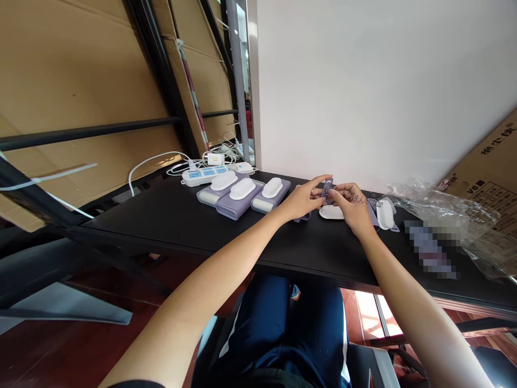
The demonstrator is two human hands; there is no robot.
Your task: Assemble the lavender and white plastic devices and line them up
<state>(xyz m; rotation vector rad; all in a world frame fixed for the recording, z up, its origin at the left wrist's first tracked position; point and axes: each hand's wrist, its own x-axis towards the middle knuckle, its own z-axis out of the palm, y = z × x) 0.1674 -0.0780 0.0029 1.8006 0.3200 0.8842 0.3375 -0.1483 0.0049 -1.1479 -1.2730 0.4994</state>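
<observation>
A small lilac device (328, 189) is held up between the 2 hands, above a black table (250, 242). The left hand (301, 198) is extended toward it, with its fingers (319, 181) laid close together and their tips at the device's upper edge; whether a firm grip is applied cannot be told. The right hand (353, 209) is curled, with its fingers (343, 190) pinching the device from the right. A thin coiled wire (360, 199) is seen running rightward from the device, past the right fingers. Directly below the fingers, a white oval piece (331, 213) is lying on the table. A lilac strap (302, 217) is found below the left fingers. Right of the right fingers, a white comb-shaped piece (385, 214) is placed. Left of the left fingers, 3 lilac units (238, 207) with white oval tops are lined up, with a white power strip (200, 175) behind them. Further right of the fingers, crumpled clear plastic wrap (440, 207) is lying, with a cardboard box (480, 172) beyond it.
</observation>
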